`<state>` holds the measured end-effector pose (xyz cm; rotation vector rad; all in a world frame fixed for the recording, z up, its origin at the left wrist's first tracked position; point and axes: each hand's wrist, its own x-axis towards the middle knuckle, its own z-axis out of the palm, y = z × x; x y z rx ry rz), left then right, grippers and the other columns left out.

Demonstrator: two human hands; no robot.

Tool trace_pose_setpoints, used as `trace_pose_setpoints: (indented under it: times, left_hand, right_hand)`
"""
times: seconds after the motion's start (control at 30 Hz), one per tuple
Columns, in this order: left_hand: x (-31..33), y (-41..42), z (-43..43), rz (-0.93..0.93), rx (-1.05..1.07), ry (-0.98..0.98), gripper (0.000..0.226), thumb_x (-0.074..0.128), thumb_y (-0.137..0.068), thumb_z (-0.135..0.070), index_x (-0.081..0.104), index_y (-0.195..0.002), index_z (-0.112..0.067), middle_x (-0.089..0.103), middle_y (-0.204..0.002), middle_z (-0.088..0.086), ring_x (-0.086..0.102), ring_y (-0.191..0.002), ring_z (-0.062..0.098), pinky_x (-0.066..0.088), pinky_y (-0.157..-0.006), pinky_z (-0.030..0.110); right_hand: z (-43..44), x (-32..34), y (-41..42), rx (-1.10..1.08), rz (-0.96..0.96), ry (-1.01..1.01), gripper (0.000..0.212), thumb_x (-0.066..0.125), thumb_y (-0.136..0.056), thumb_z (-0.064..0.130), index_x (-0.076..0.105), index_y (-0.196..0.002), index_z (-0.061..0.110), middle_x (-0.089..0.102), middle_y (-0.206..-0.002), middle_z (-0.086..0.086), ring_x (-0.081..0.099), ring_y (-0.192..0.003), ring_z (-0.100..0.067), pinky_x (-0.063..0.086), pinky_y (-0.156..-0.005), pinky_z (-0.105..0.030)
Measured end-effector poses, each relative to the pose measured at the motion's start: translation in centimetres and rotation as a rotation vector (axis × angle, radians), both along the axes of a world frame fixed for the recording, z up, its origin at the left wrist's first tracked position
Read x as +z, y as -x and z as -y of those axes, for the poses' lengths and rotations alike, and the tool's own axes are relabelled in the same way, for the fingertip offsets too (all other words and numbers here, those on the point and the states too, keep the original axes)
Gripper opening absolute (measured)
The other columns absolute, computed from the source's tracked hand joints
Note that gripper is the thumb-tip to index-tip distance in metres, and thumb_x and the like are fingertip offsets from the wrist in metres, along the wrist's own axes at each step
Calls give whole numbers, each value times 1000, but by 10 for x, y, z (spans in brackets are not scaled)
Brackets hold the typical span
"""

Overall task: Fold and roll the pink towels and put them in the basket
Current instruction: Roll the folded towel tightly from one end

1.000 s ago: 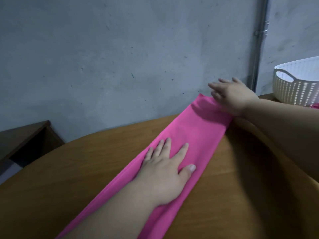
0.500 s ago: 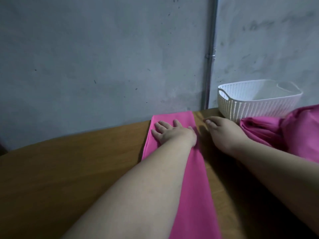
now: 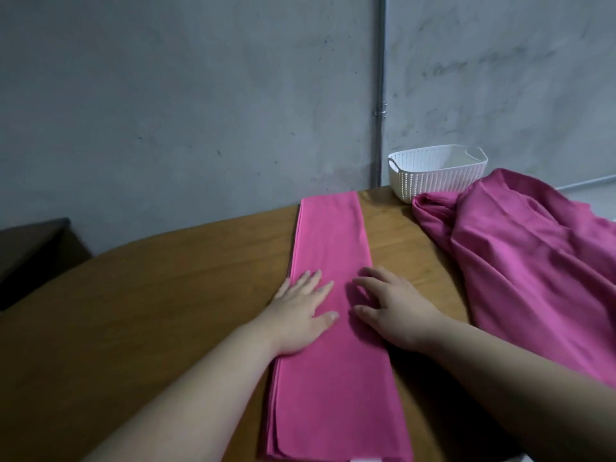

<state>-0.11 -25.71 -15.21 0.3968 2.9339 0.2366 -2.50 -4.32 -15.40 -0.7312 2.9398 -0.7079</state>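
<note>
A folded pink towel (image 3: 333,255) is lying as a long, narrow strip on a wooden counter (image 3: 150,311). Its long axis is running from 6 o'clock, nearest the viewer, straight away to 12 o'clock, where its far end is reaching the counter's back edge. Layered edges are showing along its left side.

The counter is standing against a grey concrete wall (image 3: 166,111), with a thin pipe (image 3: 380,95) running down the wall at 1 o'clock. A white perforated basket (image 3: 436,178) is sitting at the counter's far edge at 1 o'clock. A loose heap of pink towels (image 3: 533,268) is spreading from just in front of it towards 3 o'clock, apart from the strip. A dark cabinet (image 3: 30,255) is standing at 9 o'clock.

Both hands are resting on the middle of the strip. The left hand (image 3: 300,315) is lying flat over the left edge, its grip open and fingers straight. The right hand (image 3: 396,311) is resting over the right edge, its grip apart, fingers spread and slightly bent, holding nothing.
</note>
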Motion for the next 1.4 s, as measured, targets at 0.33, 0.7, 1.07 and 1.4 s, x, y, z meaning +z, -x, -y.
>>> trace_pose_setpoints:
  times: [0.33,0.7,1.07,1.4]
  left_hand:
    - [-5,-152,18,0,-150,39,62,13,-104,-56,-6,-159,-35,-19,-163,-20,-27,-145,-5,-12,-124,38]
    - [-14,-220,16,-111,-191,146,81,38,-100,-62,-14,-157,-38,-27,-161,-16,-28,-147,1,-16,-122,35]
    - [-37,-236,-3,-700,-157,-224,29,76,-81,-36,78,-106,-24,67,-93,-11,63,-84,11,53,-79,28]
    - [-11,-191,1,-224,284,-788,18,71,-91,-36,73,-98,-52,75,-87,-13,66,-76,14,54,-73,32]
  right_hand:
    - [-29,-6,-116,374,-65,-223,67,19,-97,67,29,-156,39,14,-167,13,-4,-155,-7,9,-125,-47]
    - [-54,-25,-153,404,-213,-305,82,27,-82,74,20,-158,42,9,-164,20,-4,-154,-8,11,-125,-49]
    - [-64,-33,-161,325,-96,274,72,33,-93,76,76,-120,25,64,-135,13,38,-138,3,28,-112,-14]
    - [-54,-9,-146,-39,43,411,9,69,-94,27,62,-89,29,63,-85,3,57,-82,-13,42,-73,-27]
